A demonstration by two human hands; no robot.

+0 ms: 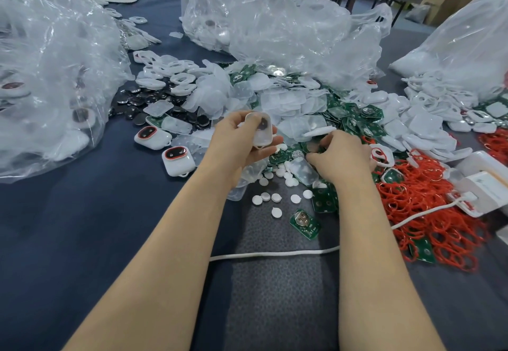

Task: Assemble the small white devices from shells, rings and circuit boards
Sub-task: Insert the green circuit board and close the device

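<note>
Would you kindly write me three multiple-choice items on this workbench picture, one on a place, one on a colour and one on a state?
1. Where does the big pile of rings lie?
A. on a shelf
B. right of the right hand
C. in the person's lap

2. What colour are the circuit boards?
A. blue
B. yellow
C. green

3. What is the left hand doing?
A. holding a white shell
B. lying flat and empty
C. hanging empty

Answers:
1 B, the red heap spreads out beyond that hand's right side.
2 C, every board in view is green, including the one lying alone near the forearms.
3 A, its fingers and thumb curl round the shell, which is raised above the loose parts.
</note>
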